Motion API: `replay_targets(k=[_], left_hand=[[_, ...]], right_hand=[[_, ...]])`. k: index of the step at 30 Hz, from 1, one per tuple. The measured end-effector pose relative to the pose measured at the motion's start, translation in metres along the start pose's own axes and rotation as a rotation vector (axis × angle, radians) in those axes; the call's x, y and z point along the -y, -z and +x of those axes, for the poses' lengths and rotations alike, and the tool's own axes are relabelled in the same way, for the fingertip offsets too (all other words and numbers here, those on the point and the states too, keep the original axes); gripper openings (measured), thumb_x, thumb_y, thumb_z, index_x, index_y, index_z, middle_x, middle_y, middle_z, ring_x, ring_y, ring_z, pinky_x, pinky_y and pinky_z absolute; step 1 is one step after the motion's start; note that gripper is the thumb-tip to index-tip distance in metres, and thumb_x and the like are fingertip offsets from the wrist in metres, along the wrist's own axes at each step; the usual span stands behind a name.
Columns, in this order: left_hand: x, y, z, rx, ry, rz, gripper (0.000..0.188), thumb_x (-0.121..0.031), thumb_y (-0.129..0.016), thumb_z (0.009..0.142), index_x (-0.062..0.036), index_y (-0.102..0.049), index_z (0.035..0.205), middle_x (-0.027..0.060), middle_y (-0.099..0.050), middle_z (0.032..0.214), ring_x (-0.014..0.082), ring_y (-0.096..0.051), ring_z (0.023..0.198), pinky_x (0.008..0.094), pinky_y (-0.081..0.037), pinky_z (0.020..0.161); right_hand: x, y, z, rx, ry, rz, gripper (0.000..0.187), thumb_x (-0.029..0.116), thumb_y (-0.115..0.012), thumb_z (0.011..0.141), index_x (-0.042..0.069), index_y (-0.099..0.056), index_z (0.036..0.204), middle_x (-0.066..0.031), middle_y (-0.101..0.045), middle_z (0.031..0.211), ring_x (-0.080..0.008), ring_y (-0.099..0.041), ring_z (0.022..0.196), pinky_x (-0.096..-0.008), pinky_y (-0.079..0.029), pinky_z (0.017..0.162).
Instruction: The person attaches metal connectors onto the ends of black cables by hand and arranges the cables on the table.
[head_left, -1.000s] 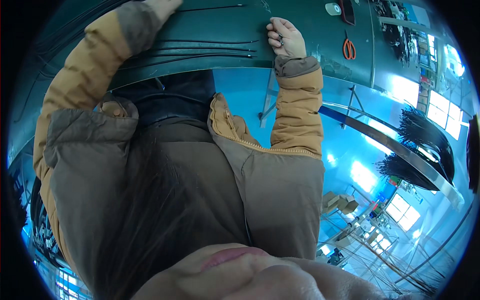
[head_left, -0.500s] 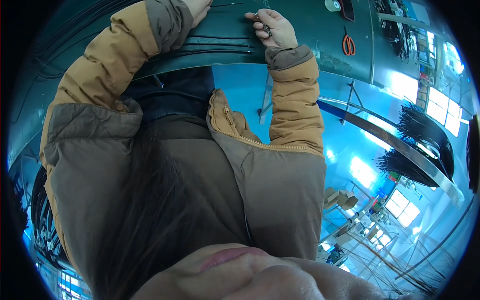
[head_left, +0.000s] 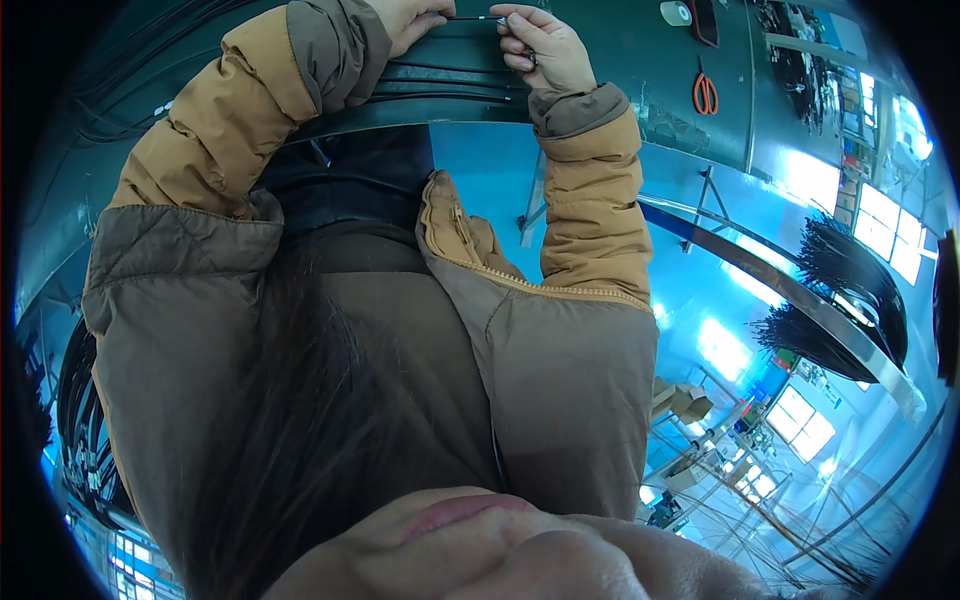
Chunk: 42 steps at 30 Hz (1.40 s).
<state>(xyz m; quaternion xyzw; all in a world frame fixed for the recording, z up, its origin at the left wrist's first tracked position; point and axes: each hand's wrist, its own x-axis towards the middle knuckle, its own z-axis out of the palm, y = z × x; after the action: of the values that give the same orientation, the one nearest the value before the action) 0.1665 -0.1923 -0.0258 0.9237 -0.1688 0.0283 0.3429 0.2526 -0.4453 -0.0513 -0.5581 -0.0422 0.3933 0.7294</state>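
Between the fingers of my left hand (head_left: 406, 22) is a thin black cable (head_left: 466, 18), held near its end over the green table. My right hand (head_left: 550, 50) pinches at the cable's tip with thumb and forefinger, where something small and shiny shows. Its other fingers curl around small metal pieces (head_left: 531, 57), too small to name. More black cables (head_left: 440, 97) lie side by side on the table below my hands, roughly parallel to its near edge.
On the green tabletop (head_left: 640, 60), to the right, lie orange-handled scissors (head_left: 705, 94), a white roll (head_left: 675, 13) and a dark, phone-like object (head_left: 705, 22). Black cable bundles (head_left: 850, 265) hang over a metal rail (head_left: 780, 275) at right. Cardboard boxes (head_left: 688, 403) stand farther off.
The cable's tip, apart from my right hand before, now meets its fingertips. My left hand has come slightly right and nearer, and my right thumb and forefinger have closed at the tip.
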Motion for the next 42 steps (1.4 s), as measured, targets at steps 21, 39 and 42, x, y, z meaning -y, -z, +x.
replay_targets(k=[21,39,42], left_hand=[[-0.005,0.0,-0.004,0.061,0.013,0.092,0.013,-0.014,-0.065,0.096,-0.0094,-0.07,0.107,0.0168,-0.062,0.096,0.0397,-0.064,0.087,0.0458,-0.053,0.076],[-0.016,-0.016,0.001,-0.318,-0.049,-0.108,0.011,-0.013,-0.073,0.089,-0.0079,-0.076,0.098,0.0158,-0.067,0.088,0.0371,-0.067,0.084,0.0431,-0.056,0.074],[-0.011,-0.015,0.001,-0.347,-0.094,-0.045,0.011,-0.013,-0.074,0.087,-0.0077,-0.076,0.096,0.0155,-0.066,0.087,0.037,-0.066,0.081,0.0436,-0.055,0.071]], right_hand=[[-0.001,-0.002,-0.005,0.021,0.043,-0.053,0.02,0.012,-0.056,0.107,-0.004,-0.065,0.116,-0.0019,-0.056,0.087,-0.0077,-0.047,0.064,-0.0213,-0.038,0.052],[-0.005,-0.043,-0.012,-0.035,0.025,0.163,0.02,0.021,-0.058,0.107,0.001,-0.062,0.108,-0.0021,-0.056,0.079,-0.008,-0.045,0.058,-0.0219,-0.035,0.048],[0.0,-0.038,-0.018,0.042,-0.064,0.402,0.021,0.014,-0.051,0.109,-0.003,-0.06,0.117,-0.0033,-0.058,0.086,-0.0097,-0.048,0.063,-0.0216,-0.037,0.05]])
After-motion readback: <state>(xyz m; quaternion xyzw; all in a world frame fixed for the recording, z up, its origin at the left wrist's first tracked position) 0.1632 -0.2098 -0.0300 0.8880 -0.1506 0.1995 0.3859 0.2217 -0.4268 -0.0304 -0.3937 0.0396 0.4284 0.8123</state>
